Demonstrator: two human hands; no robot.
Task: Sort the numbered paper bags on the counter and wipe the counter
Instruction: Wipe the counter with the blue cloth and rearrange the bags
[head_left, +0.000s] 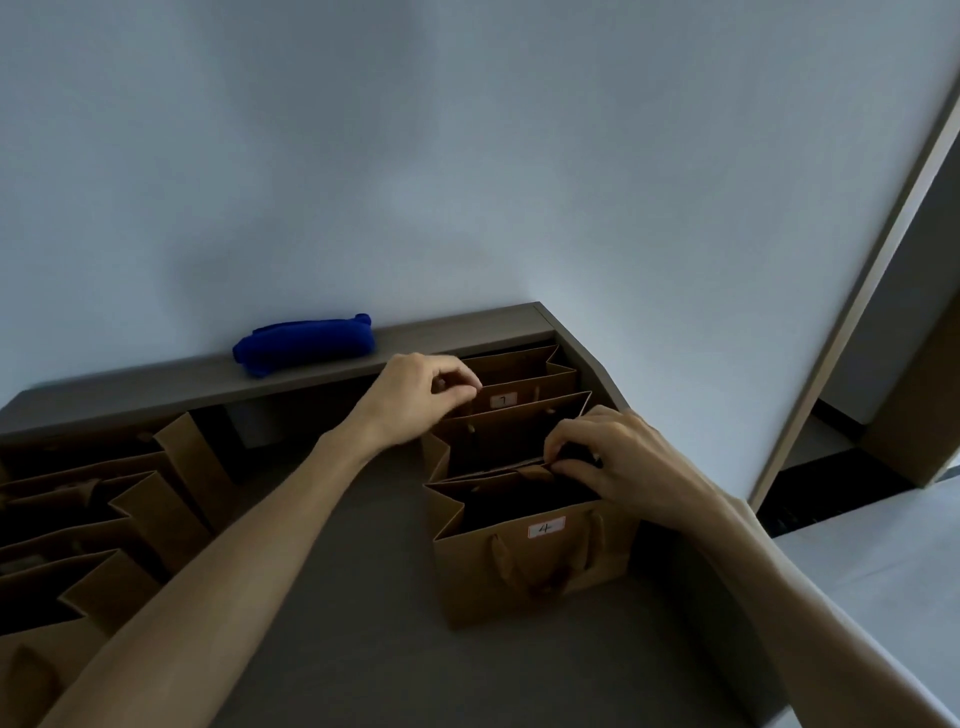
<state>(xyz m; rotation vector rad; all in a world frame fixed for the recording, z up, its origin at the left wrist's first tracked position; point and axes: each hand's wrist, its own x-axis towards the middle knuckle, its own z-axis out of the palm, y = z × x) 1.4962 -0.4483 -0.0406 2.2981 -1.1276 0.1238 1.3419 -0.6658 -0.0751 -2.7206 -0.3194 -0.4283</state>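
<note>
While both bare forearms reach in from the bottom edge, a pale wall (467, 156) fills the upper half of the view, from 9 o'clock round to 2 o'clock. Below it, a dark grey counter (363, 597) spreads across the lower half, with a raised ledge (156, 387) along its back edge against the wall. At 3 o'clock a slanted door frame (862, 291) runs down the right side.

At 8 o'clock, a group of brown paper bags (104, 519) stands open on the counter, their labels not readable. Just right of centre, a row of four brown paper bags runs from back to front. Nearest the viewer, at 5 o'clock, stands the bag numbered 4 (530, 566), its white label facing forward and its twisted handles hanging down the front. Behind it, touching, is an unlabelled-looking middle bag (509, 431). Behind that is a bag whose label (503, 400) seems to read 7 or 1, and the rearmost bag (511, 364) sits under the ledge.

At 11 o'clock from the row, a crumpled blue cloth (306, 343) lies on the ledge, well apart from both hands.

At centre, the left hand (415, 400) has fingers curled, pinching the top left edge of the labelled bag near the back. At 4 o'clock from it, the right hand (613, 457) curls its fingers over the rim where the middle bag meets the bag numbered 4, pinching that paper edge.
</note>
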